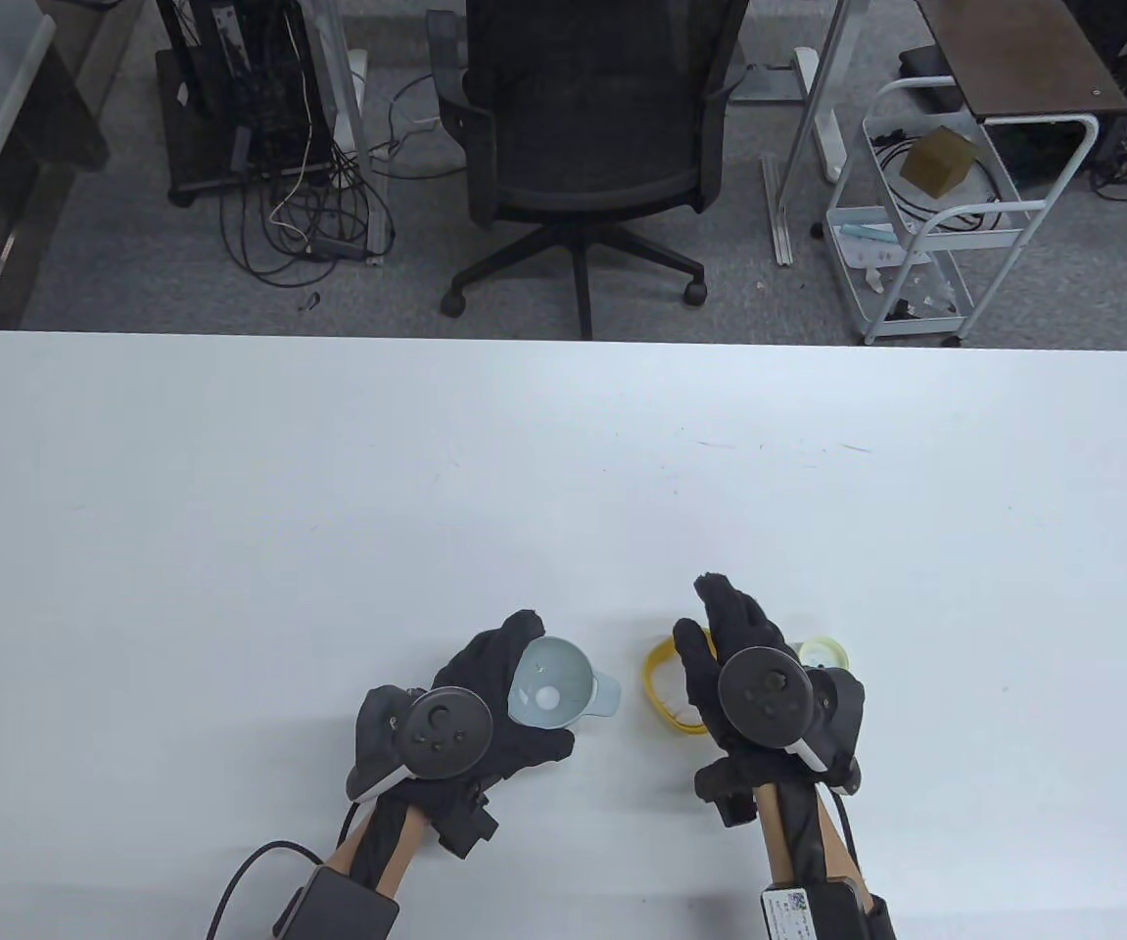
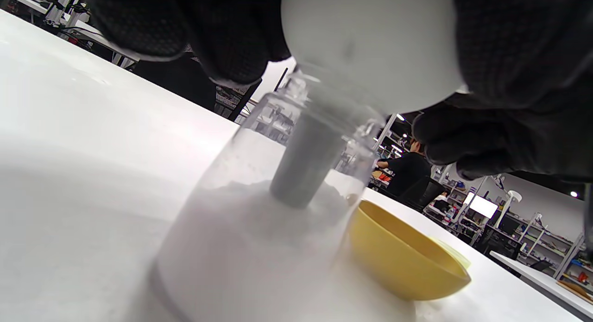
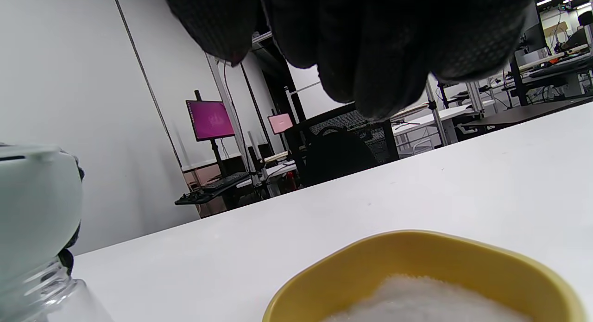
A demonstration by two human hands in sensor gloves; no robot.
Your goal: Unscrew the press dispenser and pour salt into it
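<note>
Low in the table view, both gloved hands come up from the bottom edge, each with a round tracker on its back. At lower centre-left the left hand (image 1: 470,720) grips the pale grey-blue dispenser top (image 1: 555,682), fingers curled around its body; the left wrist view shows those fingers (image 2: 514,81) wrapped on the white top, which sits at the neck of a clear glass jar (image 2: 241,229) standing on the white table (image 1: 563,470). A grey tube (image 2: 303,167) hangs from the top down into white salt that fills the jar's lower part. Whether the threads are engaged cannot be told. Just right of it, at lower centre-right, the right hand (image 1: 754,685) hovers with fingers held straight and loosely together above a yellow bowl (image 1: 666,690), gripping nothing; in the right wrist view the fingertips (image 3: 370,48) hang clear above the bowl's rim, with a heap of salt (image 3: 431,299) inside. A pale yellow ring-shaped lid (image 1: 825,650) peeks out beside that hand's right edge. Beyond the table's far edge, in the upper middle of the frame, stands a black office chair (image 1: 583,137), with a white wire cart (image 1: 935,215) at upper right.
</note>
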